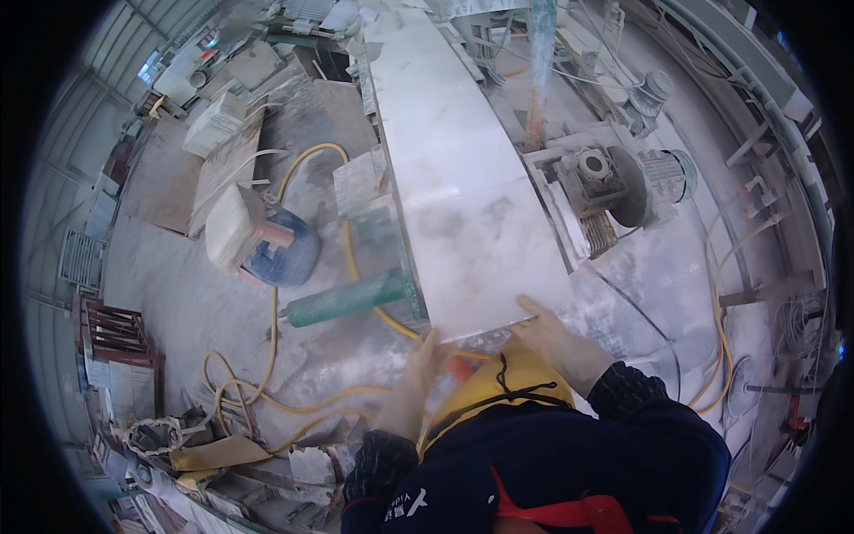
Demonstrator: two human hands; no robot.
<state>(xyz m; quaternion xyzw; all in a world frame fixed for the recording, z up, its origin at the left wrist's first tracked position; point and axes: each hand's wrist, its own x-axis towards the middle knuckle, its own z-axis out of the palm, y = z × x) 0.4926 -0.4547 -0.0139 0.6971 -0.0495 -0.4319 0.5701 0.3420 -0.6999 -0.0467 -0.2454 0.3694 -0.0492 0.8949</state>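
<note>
A pale, grey-veined stone slab (489,258) lies flat on a long conveyor stretching away from me, its near edge just in front of my waist. My left hand (427,358) is closed at the near left corner, its fingers partly hidden under the edge. Along the same edge, farther right, my right hand (547,331) grips the slab with the thumb on top and the other fingers out of sight below. A yellow apron (498,383) with a black tie hangs between my forearms.
To the right stands a dusty motor with a gearbox (592,173). A green roller (347,298) juts out left of the conveyor. Yellow hose (267,392) loops across the floor, near a blue barrel (289,249). Stone scraps (311,465) are piled at the lower left.
</note>
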